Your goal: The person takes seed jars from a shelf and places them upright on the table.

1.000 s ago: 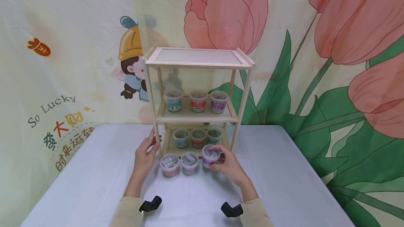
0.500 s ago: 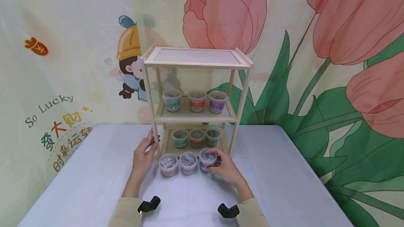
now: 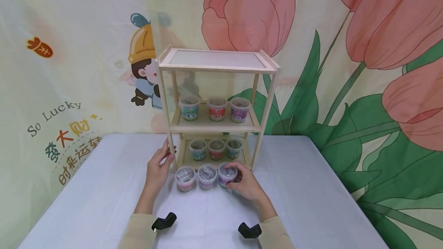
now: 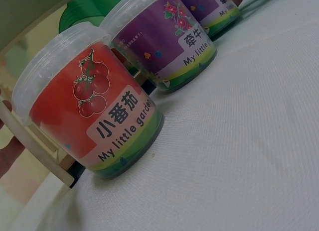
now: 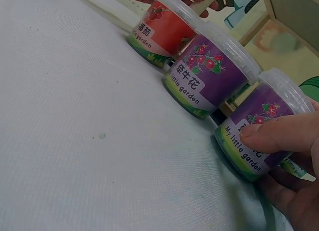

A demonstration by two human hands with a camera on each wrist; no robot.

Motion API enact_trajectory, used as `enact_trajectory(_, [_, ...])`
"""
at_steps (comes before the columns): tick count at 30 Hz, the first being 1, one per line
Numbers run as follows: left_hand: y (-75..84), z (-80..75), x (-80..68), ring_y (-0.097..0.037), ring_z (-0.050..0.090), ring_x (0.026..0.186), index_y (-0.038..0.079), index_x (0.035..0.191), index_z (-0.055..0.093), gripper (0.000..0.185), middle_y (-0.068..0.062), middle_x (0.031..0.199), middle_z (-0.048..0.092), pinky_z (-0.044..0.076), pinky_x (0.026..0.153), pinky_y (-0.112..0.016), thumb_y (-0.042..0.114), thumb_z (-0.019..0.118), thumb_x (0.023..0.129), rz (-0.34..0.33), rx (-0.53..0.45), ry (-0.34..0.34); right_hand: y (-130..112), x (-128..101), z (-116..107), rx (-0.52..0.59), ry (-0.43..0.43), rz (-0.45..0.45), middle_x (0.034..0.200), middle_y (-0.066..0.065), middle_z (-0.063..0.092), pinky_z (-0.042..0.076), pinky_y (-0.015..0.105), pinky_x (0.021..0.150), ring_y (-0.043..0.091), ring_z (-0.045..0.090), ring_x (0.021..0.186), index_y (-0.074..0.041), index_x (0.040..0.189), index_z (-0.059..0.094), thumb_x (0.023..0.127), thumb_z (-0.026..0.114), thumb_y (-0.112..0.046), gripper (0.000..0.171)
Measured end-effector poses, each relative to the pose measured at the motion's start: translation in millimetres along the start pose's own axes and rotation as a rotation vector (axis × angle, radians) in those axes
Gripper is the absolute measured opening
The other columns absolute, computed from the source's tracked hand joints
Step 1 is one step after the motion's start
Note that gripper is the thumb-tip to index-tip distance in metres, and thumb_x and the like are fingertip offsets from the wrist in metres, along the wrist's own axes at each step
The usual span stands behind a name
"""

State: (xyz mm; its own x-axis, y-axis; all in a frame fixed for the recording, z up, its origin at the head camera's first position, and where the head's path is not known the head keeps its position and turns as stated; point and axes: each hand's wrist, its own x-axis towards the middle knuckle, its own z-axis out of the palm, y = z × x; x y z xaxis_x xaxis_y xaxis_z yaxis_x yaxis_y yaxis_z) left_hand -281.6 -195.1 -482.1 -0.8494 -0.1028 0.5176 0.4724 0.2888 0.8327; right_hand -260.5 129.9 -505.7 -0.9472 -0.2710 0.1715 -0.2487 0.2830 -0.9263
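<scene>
Three small lidded plastic tubs stand in a row on the white tablecloth in front of a three-tier wooden shelf [image 3: 216, 61]. A red-label tub [image 3: 185, 178] [image 4: 94, 116] is on the left and a purple-label tub [image 3: 207, 176] [image 5: 209, 74] in the middle. My right hand [image 3: 239, 178] grips a second purple tub [image 3: 227, 173] [image 5: 256, 129] at the right end, thumb [image 5: 279, 131] across its label. The tub rests on the cloth. My left hand [image 3: 165, 156] holds the shelf's front left post [image 3: 165, 110] near its foot.
The middle shelf holds three tubs [image 3: 216, 108] and the bottom shelf three more [image 3: 216, 148]. The top shelf is bare. A printed cloth backdrop hangs close behind. Table edges lie far left and right, with bare cloth [image 3: 104, 187] around the hands.
My right hand has brought the purple tub down and a little left, into line with the other two tubs. The left hand has stayed on the shelf post.
</scene>
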Motion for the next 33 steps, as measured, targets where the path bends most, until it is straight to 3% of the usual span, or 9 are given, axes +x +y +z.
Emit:
enact_trajectory(6, [-10.2, 1.4, 2.1, 0.002, 0.059, 0.111, 0.019, 0.162, 0.045, 0.063, -0.021, 0.131, 0.069, 0.047, 0.091, -0.003, 0.001, 0.063, 0.105, -0.021, 0.036, 0.004, 1.4, 0.4, -0.5, -0.01, -0.005, -0.018, 0.147, 0.016, 0.057, 0.052, 0.052, 0.112, 0.037, 0.057, 0.135, -0.013, 0.13, 0.065, 0.082, 0.084, 0.012, 0.057])
enact_trajectory(13, [14.2, -1.6, -2.8, -0.011, 0.065, 0.112, 0.011, 0.161, 0.045, 0.064, -0.025, 0.127, 0.07, 0.047, 0.093, -0.004, -0.004, 0.065, 0.103, 0.025, 0.037, 0.002, 0.7, -1.4, 0.2, -0.059, -0.031, -0.023, 0.147, 0.015, 0.058, 0.054, 0.052, 0.109, 0.036, 0.058, 0.134, -0.014, 0.129, 0.063, 0.083, 0.083, 0.013, 0.057])
enact_trajectory(16, [16.5, -2.2, -3.2, -0.015, 0.066, 0.112, 0.01, 0.161, 0.045, 0.063, -0.024, 0.127, 0.071, 0.047, 0.095, -0.005, -0.004, 0.065, 0.103, 0.019, 0.049, -0.004, -2.2, -2.4, 0.1, -0.067, -0.038, -0.012, 0.148, 0.016, 0.058, 0.053, 0.053, 0.11, 0.036, 0.056, 0.135, -0.014, 0.129, 0.063, 0.083, 0.082, 0.013, 0.056])
enact_trajectory(21, [-0.4, 0.4, 0.4, -0.016, 0.065, 0.114, 0.013, 0.162, 0.045, 0.064, -0.022, 0.129, 0.07, 0.047, 0.095, -0.006, -0.003, 0.064, 0.103, 0.003, 0.056, -0.002, -9.5, -3.1, -3.0, -0.107, -0.07, 0.005, 0.147, 0.017, 0.058, 0.053, 0.053, 0.109, 0.036, 0.057, 0.134, -0.012, 0.131, 0.061, 0.085, 0.082, 0.011, 0.055])
enact_trajectory(26, [-19.9, 0.9, 4.3, -0.001, 0.061, 0.112, 0.022, 0.163, 0.044, 0.065, -0.017, 0.131, 0.071, 0.047, 0.095, -0.004, 0.003, 0.065, 0.105, 0.001, 0.064, -0.007, -22.3, -2.4, -10.9, -0.164, -0.133, 0.005, 0.144, 0.017, 0.059, 0.056, 0.051, 0.106, 0.038, 0.059, 0.131, -0.01, 0.132, 0.062, 0.087, 0.079, 0.01, 0.052])
enact_trajectory(33, [-23.9, -0.9, 4.0, 0.01, 0.059, 0.111, 0.023, 0.162, 0.045, 0.062, -0.017, 0.129, 0.072, 0.049, 0.097, -0.008, 0.007, 0.064, 0.106, 0.022, 0.029, -0.015, -34.6, 0.4, -21.7, -0.325, -0.241, -0.087, 0.145, 0.01, 0.062, 0.053, 0.055, 0.109, 0.034, 0.055, 0.137, -0.009, 0.141, 0.064, 0.086, 0.075, 0.009, 0.059])
